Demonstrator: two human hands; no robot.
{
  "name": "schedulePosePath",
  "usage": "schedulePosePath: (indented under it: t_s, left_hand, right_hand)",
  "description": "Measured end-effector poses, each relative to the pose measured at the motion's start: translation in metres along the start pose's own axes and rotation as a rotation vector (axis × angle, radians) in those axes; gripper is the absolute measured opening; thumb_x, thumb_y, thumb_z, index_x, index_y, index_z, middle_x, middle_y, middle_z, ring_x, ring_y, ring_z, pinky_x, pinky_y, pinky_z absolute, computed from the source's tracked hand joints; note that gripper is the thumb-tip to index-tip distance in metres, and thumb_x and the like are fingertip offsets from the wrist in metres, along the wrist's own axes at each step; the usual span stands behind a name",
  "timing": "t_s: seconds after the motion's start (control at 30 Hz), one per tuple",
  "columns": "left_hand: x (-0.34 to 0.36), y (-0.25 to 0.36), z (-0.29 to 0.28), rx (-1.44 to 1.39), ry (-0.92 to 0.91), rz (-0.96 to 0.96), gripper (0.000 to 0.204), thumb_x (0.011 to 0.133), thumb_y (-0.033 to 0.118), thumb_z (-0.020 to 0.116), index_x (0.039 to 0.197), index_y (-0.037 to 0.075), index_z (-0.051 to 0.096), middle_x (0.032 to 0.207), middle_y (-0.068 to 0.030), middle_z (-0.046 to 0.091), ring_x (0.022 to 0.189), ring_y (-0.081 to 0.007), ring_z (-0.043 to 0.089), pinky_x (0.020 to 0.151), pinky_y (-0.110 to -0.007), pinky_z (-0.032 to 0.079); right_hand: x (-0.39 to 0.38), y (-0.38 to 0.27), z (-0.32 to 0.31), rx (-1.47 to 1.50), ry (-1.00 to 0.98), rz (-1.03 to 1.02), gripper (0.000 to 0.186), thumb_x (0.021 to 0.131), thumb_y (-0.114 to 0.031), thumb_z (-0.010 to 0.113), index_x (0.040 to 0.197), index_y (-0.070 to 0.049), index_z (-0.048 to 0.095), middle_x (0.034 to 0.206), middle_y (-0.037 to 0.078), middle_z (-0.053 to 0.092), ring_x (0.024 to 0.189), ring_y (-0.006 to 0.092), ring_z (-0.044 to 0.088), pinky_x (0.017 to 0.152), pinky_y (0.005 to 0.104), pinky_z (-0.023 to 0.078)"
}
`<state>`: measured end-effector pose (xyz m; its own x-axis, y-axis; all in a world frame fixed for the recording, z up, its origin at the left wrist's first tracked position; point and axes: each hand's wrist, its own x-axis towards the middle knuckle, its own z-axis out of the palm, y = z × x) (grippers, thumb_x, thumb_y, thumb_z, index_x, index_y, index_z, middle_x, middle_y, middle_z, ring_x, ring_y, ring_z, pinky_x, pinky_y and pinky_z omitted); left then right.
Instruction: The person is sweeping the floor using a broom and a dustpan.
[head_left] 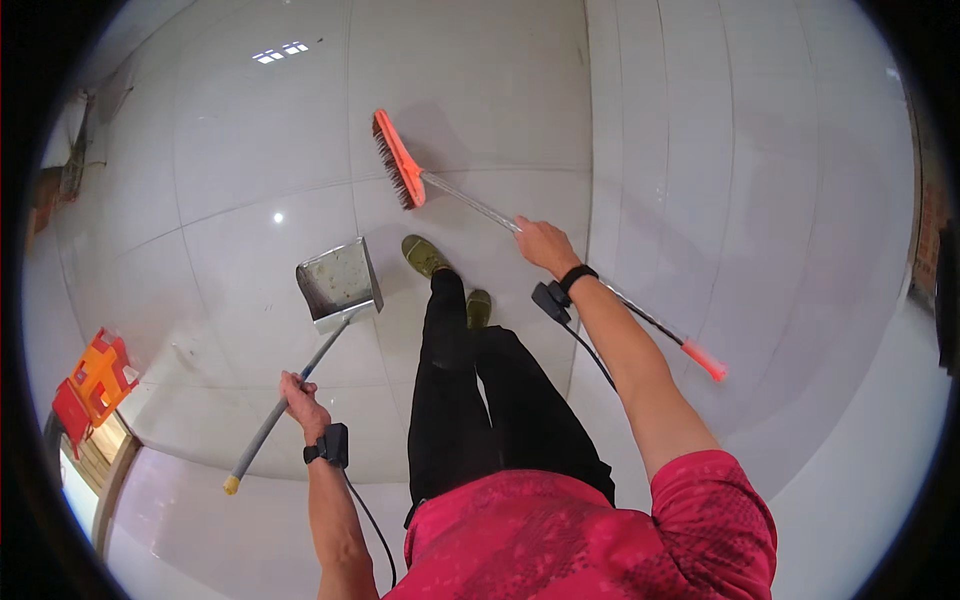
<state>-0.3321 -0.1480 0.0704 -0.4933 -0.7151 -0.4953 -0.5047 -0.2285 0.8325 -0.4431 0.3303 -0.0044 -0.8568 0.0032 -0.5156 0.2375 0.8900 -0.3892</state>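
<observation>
My left hand [304, 400] grips the long grey handle of a metal dustpan [338, 280], held left of my legs with its pan pointing forward and some small specks in it. My right hand [542, 242] is wrapped round the silver pole of a broom [400, 155]. The broom's orange head with dark bristles is ahead of my feet, beside its own shadow on the tiles, and the pole runs back under my right forearm to an orange grip.
Large white floor tiles [240, 140] surround my green shoes [425, 255]. A pale tiled wall [760, 180] rises on the right. At the left edge sit orange and red plastic objects [100, 375], possibly stools, near a doorway. Indistinct items line the upper left edge.
</observation>
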Motion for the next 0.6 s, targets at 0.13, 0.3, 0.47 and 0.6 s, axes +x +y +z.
schedulePosePath:
  t_s: [0.13,0.3,0.47,0.6]
  left_hand:
    - [-0.007,0.004,0.005,0.014,0.012,0.023,0.024,0.088,0.026,0.049,0.07,0.011,0.044,0.065,0.0016,0.041,0.053,-0.0073,0.036,0.047,-0.022,0.032]
    - [-0.016,0.011,0.014,0.037,-0.019,0.033,0.026,0.088,0.027,0.047,0.068,0.011,0.043,0.064,0.0019,0.039,0.052,-0.007,0.034,0.046,-0.022,0.031]
    - [-0.008,0.0,0.008,0.09,-0.048,0.087,0.028,0.088,0.028,0.048,0.067,0.01,0.043,0.063,0.0016,0.039,0.052,-0.0083,0.035,0.049,-0.024,0.032]
    - [0.003,-0.007,0.003,0.067,-0.009,0.063,0.027,0.088,0.028,0.048,0.068,0.01,0.044,0.063,0.0012,0.039,0.053,-0.0088,0.036,0.05,-0.024,0.033]
  right_hand:
    - [-0.036,0.03,-0.037,-0.035,-0.02,0.134,0.026,0.086,-0.022,0.042,0.107,-0.01,0.05,0.085,0.021,0.062,0.082,0.0404,0.059,0.071,0.0497,0.047]
    - [-0.085,0.107,-0.064,-0.134,0.073,0.357,0.026,0.085,-0.022,0.042,0.106,-0.007,0.05,0.085,0.021,0.062,0.083,0.0408,0.059,0.072,0.0505,0.047]
    - [-0.095,0.151,-0.05,-0.125,0.064,0.539,0.027,0.085,-0.024,0.044,0.1,-0.004,0.055,0.091,0.024,0.061,0.089,0.0409,0.058,0.077,0.049,0.046]
    - [-0.046,0.155,-0.023,-0.134,-0.04,0.632,0.029,0.084,-0.026,0.046,0.096,-0.003,0.058,0.097,0.025,0.06,0.094,0.0406,0.057,0.082,0.0473,0.045]
